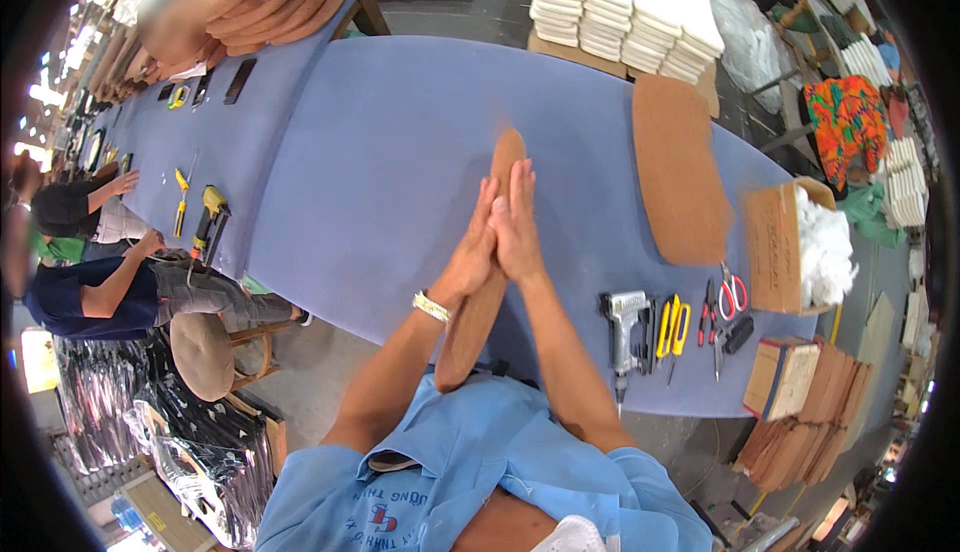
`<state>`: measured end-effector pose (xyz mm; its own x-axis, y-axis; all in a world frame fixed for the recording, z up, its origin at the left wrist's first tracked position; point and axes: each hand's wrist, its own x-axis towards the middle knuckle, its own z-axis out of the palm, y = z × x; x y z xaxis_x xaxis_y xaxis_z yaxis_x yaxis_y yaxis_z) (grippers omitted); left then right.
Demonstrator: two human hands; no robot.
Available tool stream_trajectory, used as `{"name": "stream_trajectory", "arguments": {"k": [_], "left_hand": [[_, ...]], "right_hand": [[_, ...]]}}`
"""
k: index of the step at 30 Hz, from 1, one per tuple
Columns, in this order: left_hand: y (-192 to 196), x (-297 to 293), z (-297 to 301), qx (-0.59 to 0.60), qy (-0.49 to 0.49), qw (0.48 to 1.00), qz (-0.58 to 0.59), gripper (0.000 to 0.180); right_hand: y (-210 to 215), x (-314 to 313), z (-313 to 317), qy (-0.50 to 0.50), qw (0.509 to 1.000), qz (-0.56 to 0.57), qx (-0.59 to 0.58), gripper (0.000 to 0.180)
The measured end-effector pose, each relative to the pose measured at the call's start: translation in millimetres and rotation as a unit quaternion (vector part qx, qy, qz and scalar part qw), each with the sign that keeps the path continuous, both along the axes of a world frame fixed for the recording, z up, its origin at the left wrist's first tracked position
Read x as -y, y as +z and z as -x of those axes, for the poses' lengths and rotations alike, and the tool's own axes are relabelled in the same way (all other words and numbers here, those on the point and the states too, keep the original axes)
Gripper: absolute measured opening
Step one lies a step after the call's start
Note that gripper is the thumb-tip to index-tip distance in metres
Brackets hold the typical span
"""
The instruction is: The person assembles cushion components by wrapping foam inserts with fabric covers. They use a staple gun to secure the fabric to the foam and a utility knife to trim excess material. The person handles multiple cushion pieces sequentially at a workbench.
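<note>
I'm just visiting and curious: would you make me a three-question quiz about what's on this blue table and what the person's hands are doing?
1. True or false: the left hand and right hand press on opposite sides of a brown panel held on edge.
2. Which tool lies nearest the right forearm on the table? A) staple gun B) red scissors C) yellow cutter
3. Fill in: the open cardboard box at the right holds white ____.

Key: 1 true; 2 A; 3 stuffing.
</note>
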<state>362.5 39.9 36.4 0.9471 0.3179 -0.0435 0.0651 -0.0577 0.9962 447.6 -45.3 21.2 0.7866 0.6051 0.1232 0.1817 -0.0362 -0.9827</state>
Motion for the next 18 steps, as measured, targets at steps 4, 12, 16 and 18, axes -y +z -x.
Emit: {"name": "stream_trajectory", "arguments": {"k": [4,12,16,18], "left_hand": [[0,3,-4,0.026,0.002,1.000,0.008,0.071],[-25,8,19,-0.009,-0.013,1.000,0.006,0.068],[-23,33,118,-0.172,-0.018,0.982,0.079,0.064],[-36,36,171,-0.240,0.010,0.970,0.043,0.063]], "right_hand": [[-28,-32,-78,0.019,0.998,0.028,0.058,0.071],[-42,-44,-160,0.097,0.958,0.019,-0.268,0.042],[-37,10,-149,-0.012,0.953,-0.054,-0.296,0.042],[-38,48,-138,-0.018,0.945,-0.104,-0.308,0.044]]}}
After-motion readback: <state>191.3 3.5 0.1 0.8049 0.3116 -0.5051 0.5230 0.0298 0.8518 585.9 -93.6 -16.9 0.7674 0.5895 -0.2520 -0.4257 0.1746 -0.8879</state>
